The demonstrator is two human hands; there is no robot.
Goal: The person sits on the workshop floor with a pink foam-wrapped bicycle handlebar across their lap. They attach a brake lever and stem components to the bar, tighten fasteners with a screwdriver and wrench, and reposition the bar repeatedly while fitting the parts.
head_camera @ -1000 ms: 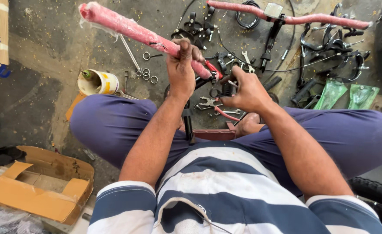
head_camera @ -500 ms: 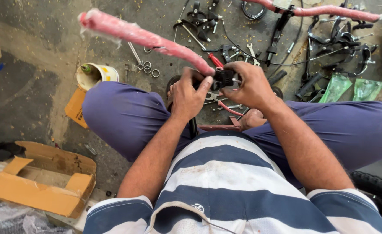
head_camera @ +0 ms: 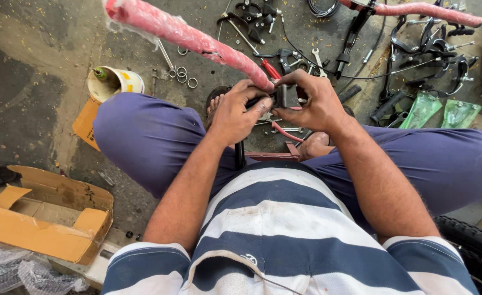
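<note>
The small black clamp (head_camera: 287, 96) sits at the end of the bar wrapped in red plastic (head_camera: 197, 41), pinched between both hands just above the person's knees. Doing this well probably means keeping the bar steady and the clamp square on it while the fingers work. The left hand (head_camera: 238, 112) is curled tight around the bar's end; the right hand (head_camera: 314, 101) is closed over the clamp from the other side. Beyond the hands, loose wrenches (head_camera: 317, 57), rings (head_camera: 183, 74) and cables lie on the floor (head_camera: 33, 71), with a white cup (head_camera: 115, 82) off to the left.
</note>
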